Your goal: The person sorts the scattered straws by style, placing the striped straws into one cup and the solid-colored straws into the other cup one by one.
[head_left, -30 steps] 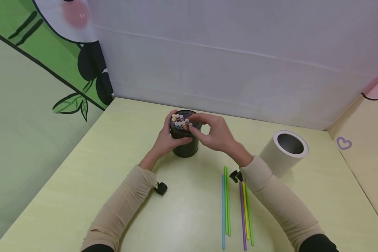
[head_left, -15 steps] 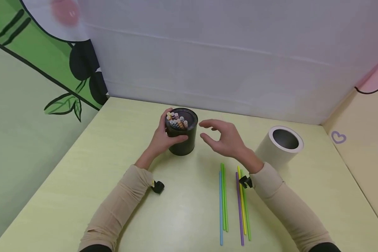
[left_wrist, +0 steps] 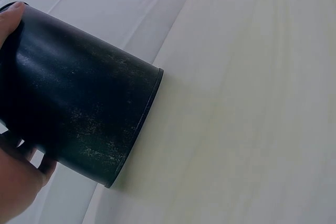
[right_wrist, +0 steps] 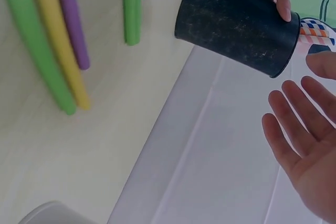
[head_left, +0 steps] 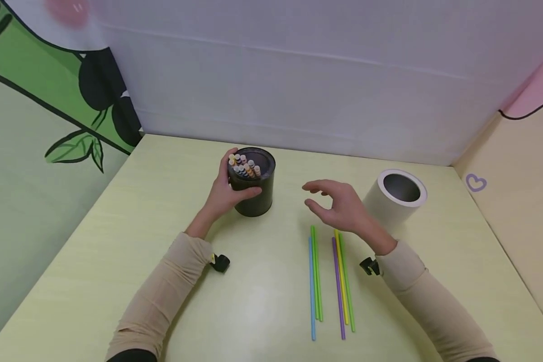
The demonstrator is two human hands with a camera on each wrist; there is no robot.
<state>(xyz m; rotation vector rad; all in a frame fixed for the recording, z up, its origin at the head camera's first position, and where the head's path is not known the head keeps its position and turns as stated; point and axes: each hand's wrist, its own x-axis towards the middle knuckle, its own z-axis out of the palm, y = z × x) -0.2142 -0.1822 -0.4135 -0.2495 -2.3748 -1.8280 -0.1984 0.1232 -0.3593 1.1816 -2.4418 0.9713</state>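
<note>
My left hand [head_left: 221,195] grips a black cylindrical canister [head_left: 255,203] near its rim at the back of the table, thumb across the front and fingers round the far left side. Several paper straws [head_left: 245,169] with patterned sides stand inside, their ends poking up along the left and front of the opening. To the right of the canister, my right hand [head_left: 341,206] hovers with fingers and thumb spread apart, holding nothing. In the right wrist view its palm [right_wrist: 320,166] faces the canister, the fingers separated.
Loose plastic straws lie on the table in two groups: blue [head_left: 311,289] with green [head_left: 318,281], and purple [head_left: 338,289] with yellow [head_left: 342,281] and green. A white cylindrical container [head_left: 386,208] stands behind the right forearm. White cloth [head_left: 298,90] borders the table's back edge.
My right hand has let go of the straw ends in the canister and moved away to the right, fingers spread. My left hand keeps its grip on the canister.
</note>
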